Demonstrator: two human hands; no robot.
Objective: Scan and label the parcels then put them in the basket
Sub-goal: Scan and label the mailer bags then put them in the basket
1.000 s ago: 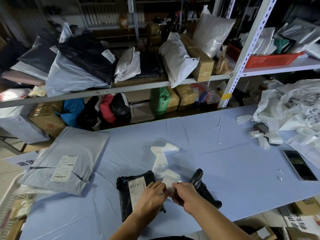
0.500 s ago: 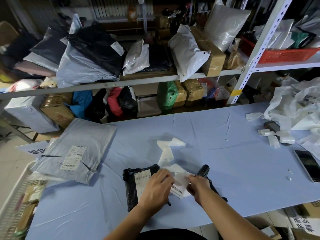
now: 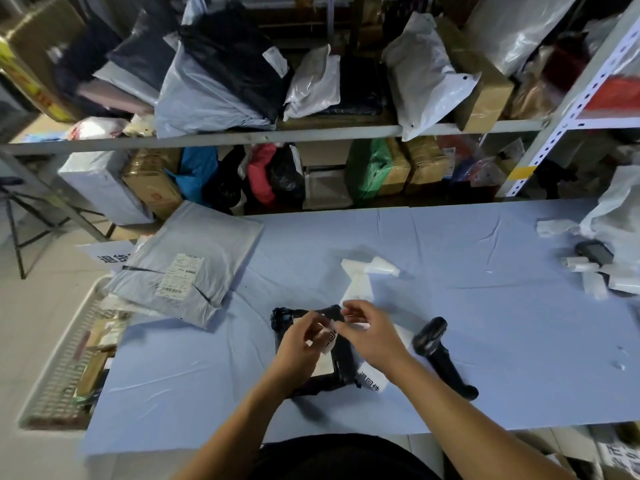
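A small black parcel [image 3: 341, 370] with a white shipping slip lies on the blue table [image 3: 467, 327] in front of me. Just above it, my left hand [image 3: 299, 344] and my right hand [image 3: 372, 336] together pinch a small white label [image 3: 329, 339] with black print. A strip of white label backing [image 3: 358, 285] trails away from the parcel, and a printed piece [image 3: 372, 381] lies at the parcel's right edge. A black handheld scanner [image 3: 438, 355] lies on the table to the right. A grey mailer parcel [image 3: 194, 261] rests at the table's left end. The white mesh basket [image 3: 55, 372] stands on the floor at the left.
Shelves [image 3: 277, 135] behind the table hold many bags and cardboard boxes. Crumpled white bags [image 3: 620, 209] and loose label scraps [image 3: 595, 271] sit at the table's right end, beside a dark device [image 3: 594, 252]. A folding stand [image 3: 20, 220] is at the far left.
Both hands moved left from the label strip to above the black parcel, now pinching a peeled label. The camera has shifted left, showing the basket.
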